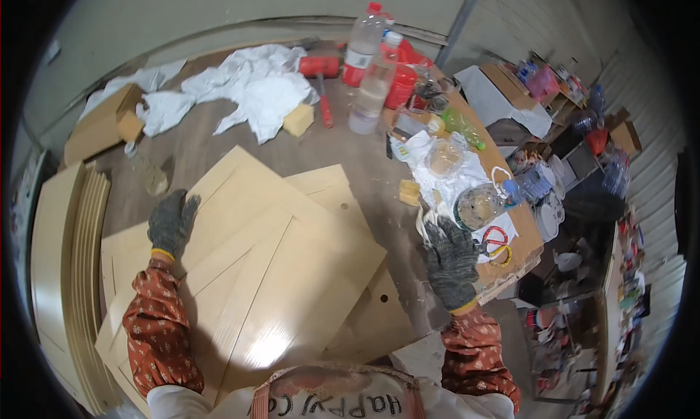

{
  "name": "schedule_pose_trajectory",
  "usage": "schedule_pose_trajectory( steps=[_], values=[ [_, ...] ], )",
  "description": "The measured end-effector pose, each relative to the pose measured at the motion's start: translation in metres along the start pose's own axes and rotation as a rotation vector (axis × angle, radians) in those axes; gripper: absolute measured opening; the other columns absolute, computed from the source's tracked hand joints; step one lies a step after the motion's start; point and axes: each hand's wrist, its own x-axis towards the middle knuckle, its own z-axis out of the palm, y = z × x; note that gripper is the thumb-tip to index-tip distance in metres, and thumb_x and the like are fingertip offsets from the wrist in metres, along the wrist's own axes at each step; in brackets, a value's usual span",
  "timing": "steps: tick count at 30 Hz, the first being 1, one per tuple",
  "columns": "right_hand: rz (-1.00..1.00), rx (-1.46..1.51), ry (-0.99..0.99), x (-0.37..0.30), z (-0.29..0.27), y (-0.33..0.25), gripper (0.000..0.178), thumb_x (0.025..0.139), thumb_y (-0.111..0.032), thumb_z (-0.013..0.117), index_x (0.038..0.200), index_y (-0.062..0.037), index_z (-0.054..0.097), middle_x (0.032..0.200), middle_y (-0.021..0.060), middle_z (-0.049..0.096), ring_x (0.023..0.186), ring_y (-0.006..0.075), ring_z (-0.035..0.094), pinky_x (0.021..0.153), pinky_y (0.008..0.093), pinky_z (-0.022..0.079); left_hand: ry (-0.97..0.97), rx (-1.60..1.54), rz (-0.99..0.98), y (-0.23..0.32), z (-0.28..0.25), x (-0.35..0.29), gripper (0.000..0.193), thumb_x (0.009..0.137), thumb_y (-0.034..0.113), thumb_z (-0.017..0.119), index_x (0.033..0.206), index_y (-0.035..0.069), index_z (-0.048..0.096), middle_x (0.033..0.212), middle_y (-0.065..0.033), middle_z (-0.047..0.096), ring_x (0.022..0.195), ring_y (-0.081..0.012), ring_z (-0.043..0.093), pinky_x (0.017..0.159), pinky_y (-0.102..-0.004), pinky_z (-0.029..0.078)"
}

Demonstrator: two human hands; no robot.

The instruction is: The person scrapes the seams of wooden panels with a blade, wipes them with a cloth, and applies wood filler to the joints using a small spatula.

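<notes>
Wooden panels (306, 273) with a pale, smooth finish lie fanned and overlapping in front of me; some have thin grooves and a small round hole. My left hand (173, 222), in a dark grey knit glove, rests at the left edge of the upper panel, its thumb apart from the fingers. To the right of the panels, my right hand (450, 257), gloved alike, is closed on a crumpled whitish cloth (424, 223); its fingertips are partly lost against the white. Just beyond lies a yellow sponge piece (410, 193). Red-handled scissors (495, 241) are beside the right hand.
Several stacked panels (69, 273) stand at the left. White rags (251, 87), a red mallet (319, 67), tall plastic bottles (373, 91) and a cardboard box (102, 127) line the table's far side. A cut bottle (477, 206) sits by the right edge; cluttered shelves (576, 171) lie beyond.
</notes>
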Motion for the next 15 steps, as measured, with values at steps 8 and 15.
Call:
schedule_pose_trajectory(
  steps=[8,15],
  values=[
    [0.134,0.142,-0.168,0.037,-0.001,0.076,0.051,0.085,-0.041,0.064,0.125,-0.0096,0.057,0.108,0.0169,0.061,0.094,0.0368,0.059,0.081,0.0463,0.048,-0.002,0.202,-0.089,-0.003,0.003,-0.019,0.045,0.094,0.042,0.05,0.116,0.003,0.062,0.115,-0.0188,0.062,0.108,-0.0363,0.056,0.097,-0.044,0.041],
    [0.403,-0.133,-0.35,0.116,0.058,0.16,0.04,0.086,-0.037,0.058,0.113,-0.0076,0.062,0.093,0.0184,0.066,0.087,0.0365,0.064,0.073,0.0466,0.05,-0.094,0.3,-0.213,0.009,-0.005,-0.049,0.054,0.097,0.042,0.044,0.137,0.006,0.046,0.14,-0.0207,0.046,0.132,-0.0371,0.039,0.111,-0.0498,0.026]
  ],
)
